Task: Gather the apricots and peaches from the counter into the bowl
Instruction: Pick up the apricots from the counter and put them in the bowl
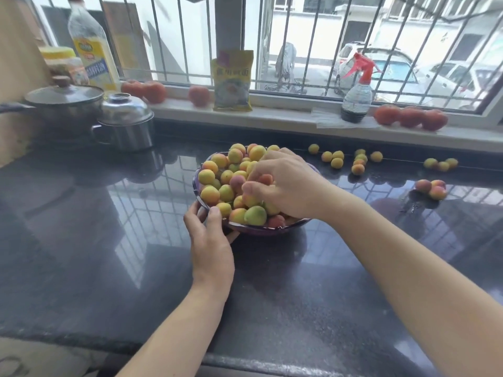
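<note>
A purple glass bowl [251, 229] stands on the dark counter, heaped with yellow-orange apricots [209, 194]. My left hand [211, 240] grips the bowl's near-left rim, thumb over the edge. Over the pile my right hand [283, 183] has its fingers curled round a reddish fruit [265, 179]. Several loose apricots [337, 162] lie on the counter behind and right of the bowl. Three reddish peaches [432, 189] sit together at the far right, with another small group [441, 164] near the sill.
A steel pot with a lid [128, 123] and a lidded pan [64, 100] stand at the back left. Tomatoes [411, 117], a yellow packet [232, 80], a spray bottle [356, 96] and an oil bottle [92, 47] line the windowsill. The counter's front edge [245, 363] runs close below.
</note>
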`<control>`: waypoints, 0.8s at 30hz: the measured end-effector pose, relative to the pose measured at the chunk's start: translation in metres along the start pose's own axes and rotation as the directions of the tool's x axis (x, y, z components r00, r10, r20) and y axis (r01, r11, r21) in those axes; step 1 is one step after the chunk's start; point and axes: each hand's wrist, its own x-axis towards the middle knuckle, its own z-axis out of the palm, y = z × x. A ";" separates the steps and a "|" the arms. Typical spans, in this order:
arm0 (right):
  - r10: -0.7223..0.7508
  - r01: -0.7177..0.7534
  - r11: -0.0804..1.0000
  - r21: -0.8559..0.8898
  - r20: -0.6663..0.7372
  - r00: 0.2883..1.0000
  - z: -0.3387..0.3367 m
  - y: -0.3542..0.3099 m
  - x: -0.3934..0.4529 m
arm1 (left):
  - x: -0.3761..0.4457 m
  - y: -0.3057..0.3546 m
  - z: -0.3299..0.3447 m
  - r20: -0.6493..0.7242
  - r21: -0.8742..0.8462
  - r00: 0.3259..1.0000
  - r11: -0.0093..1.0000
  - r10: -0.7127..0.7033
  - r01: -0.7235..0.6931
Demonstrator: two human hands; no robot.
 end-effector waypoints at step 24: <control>0.607 -0.626 0.763 -0.163 -0.152 0.780 0.058 0.229 0.037 | 0.008 -0.010 0.002 -0.022 0.053 0.999 0.998 0.035 -0.034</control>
